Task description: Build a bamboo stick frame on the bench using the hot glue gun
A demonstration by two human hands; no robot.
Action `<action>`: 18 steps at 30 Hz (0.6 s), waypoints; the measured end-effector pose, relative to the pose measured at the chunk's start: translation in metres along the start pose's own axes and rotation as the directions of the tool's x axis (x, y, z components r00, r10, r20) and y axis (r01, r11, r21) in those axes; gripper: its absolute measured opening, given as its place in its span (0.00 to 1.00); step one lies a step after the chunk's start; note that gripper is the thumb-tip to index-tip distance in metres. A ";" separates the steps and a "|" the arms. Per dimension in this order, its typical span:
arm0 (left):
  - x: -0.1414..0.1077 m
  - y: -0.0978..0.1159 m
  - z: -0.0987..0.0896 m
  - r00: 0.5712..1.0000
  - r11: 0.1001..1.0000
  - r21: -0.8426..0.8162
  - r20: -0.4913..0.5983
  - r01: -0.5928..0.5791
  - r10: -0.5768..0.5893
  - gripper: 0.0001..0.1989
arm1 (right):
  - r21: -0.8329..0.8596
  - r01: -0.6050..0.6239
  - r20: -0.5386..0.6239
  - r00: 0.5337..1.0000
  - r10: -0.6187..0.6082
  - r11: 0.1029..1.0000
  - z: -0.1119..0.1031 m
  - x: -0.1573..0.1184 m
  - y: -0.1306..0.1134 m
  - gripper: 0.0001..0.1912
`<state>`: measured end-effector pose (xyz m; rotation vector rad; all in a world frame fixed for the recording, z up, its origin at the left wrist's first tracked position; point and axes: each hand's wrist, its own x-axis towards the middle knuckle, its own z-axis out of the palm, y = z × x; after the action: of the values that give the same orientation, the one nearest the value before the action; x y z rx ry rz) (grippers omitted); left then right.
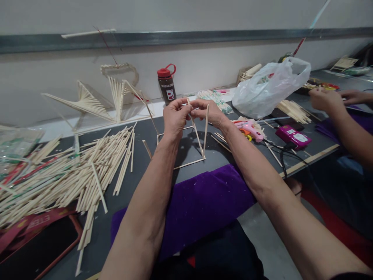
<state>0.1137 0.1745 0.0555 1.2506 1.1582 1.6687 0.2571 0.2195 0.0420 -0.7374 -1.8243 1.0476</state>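
Location type: craft workshop, or a room used as one. Indicators, by clock position from the worker's place: a long dark table (137, 186) against a pale wall (210, 58); at centre, an open stick frame (206, 131); at 8 o'clock, a heap of loose sticks (84, 175); at 10 o'clock, fan-shaped stick models (118, 101); at 3 o'clock, a pink glue gun (255, 131). Between 2 and 3 o'clock I observe a co-worker's hands (328, 101).

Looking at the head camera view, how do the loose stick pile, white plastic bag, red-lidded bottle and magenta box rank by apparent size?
1. Loose stick pile: largest, though partly nearer the camera
2. White plastic bag
3. Red-lidded bottle and magenta box: too alike to rank
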 end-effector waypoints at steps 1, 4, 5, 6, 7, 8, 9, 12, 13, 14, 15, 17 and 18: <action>0.000 0.001 0.000 1.000 1.000 -0.003 0.001 0.005 -0.005 0.10 | 0.000 -0.001 -0.002 1.000 0.001 1.000 0.000 0.000 0.000 0.21; -0.002 0.002 0.000 1.000 1.000 -0.007 0.006 0.022 -0.022 0.11 | 0.000 -0.004 -0.008 1.000 0.004 1.000 0.000 0.001 0.001 0.20; -0.002 0.002 0.000 1.000 1.000 -0.006 0.007 0.027 -0.027 0.12 | 0.002 -0.004 -0.010 1.000 0.004 1.000 0.000 0.001 0.002 0.20; -0.002 0.002 0.000 1.000 1.000 -0.004 0.008 0.029 -0.029 0.12 | 0.003 -0.002 -0.012 1.000 0.002 1.000 0.000 0.002 0.002 0.20; -0.002 0.001 0.000 1.000 1.000 -0.001 0.008 0.028 -0.028 0.12 | 0.003 0.000 -0.013 1.000 0.000 1.000 0.000 0.002 0.003 0.20; -0.002 0.001 0.000 1.000 1.000 0.002 0.010 0.025 -0.025 0.11 | 0.002 0.001 -0.012 1.000 -0.001 1.000 0.000 0.002 0.003 0.20; -0.002 0.000 0.000 1.000 1.000 0.005 0.013 0.023 -0.023 0.11 | 0.000 0.001 -0.011 1.000 -0.001 1.000 0.000 0.002 0.003 0.20; -0.002 -0.001 -0.001 1.000 1.000 0.011 0.022 0.022 -0.022 0.10 | -0.002 -0.008 -0.006 1.000 0.008 1.000 0.000 0.002 0.003 0.22; -0.002 -0.001 -0.001 0.999 1.000 0.009 0.024 0.023 -0.023 0.10 | 0.000 -0.012 -0.006 1.000 0.012 1.000 0.000 0.002 0.003 0.22; -0.002 -0.001 0.000 0.999 1.000 0.005 0.026 0.023 -0.023 0.10 | 0.001 -0.016 -0.007 1.000 0.016 1.000 0.000 0.001 0.003 0.22; -0.002 -0.002 0.000 0.999 1.000 0.000 0.027 0.022 -0.022 0.10 | 0.003 -0.018 -0.007 1.000 0.018 1.000 0.000 0.001 0.003 0.23; -0.002 -0.002 0.000 0.999 1.000 -0.011 0.028 0.019 -0.019 0.09 | 0.007 -0.017 -0.002 1.000 0.017 1.000 0.000 0.001 0.003 0.23; -0.002 -0.002 0.000 0.999 1.000 -0.016 0.028 0.019 -0.018 0.10 | 0.009 -0.014 0.001 1.000 0.014 1.000 0.000 0.001 0.003 0.23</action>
<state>0.1138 0.1736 0.0532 1.2463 1.1342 1.6388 0.2569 0.2219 0.0400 -0.7452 -1.8159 1.0648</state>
